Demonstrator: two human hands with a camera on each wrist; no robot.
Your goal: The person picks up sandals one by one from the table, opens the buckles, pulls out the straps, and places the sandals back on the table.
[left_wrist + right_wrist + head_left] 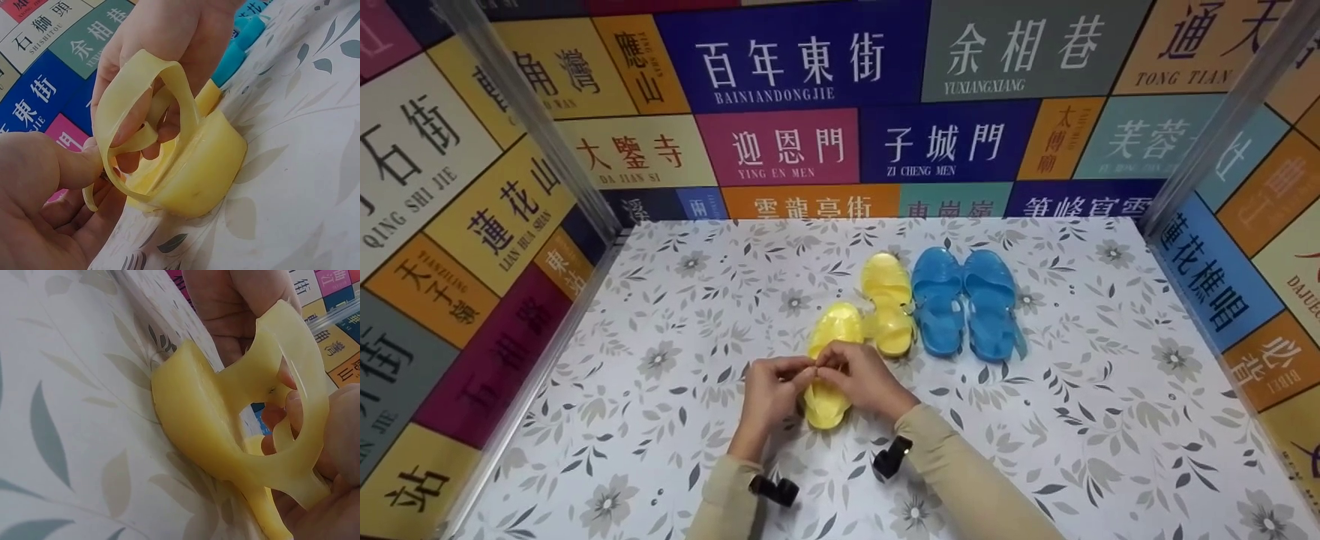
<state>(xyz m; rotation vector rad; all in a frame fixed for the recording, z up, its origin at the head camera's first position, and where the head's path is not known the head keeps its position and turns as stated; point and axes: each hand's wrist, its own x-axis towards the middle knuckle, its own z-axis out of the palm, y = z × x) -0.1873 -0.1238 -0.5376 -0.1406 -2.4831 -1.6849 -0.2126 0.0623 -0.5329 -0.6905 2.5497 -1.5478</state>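
Note:
A yellow jelly sandal [826,409] stands sole-down on the table, toe pointing away, both hands at its ankle strap. My left hand [769,394] pinches the strap at the sandal's left side; the left wrist view shows a free strap end [90,198] by its thumb. From the other side my right hand [861,375] reaches over the sandal and pinches the strap [288,430] between thumb and fingers. A small dark metal bit [271,390] shows on the side strap. Fingers partly hide where the strap ends meet.
Right of the held sandal stands its yellow mate [889,330], slightly farther back. Beside that is a pair of blue sandals [941,326], side by side. A floral cloth [660,435] covers the table, bordered by walls of coloured panels [791,56] with Chinese lettering.

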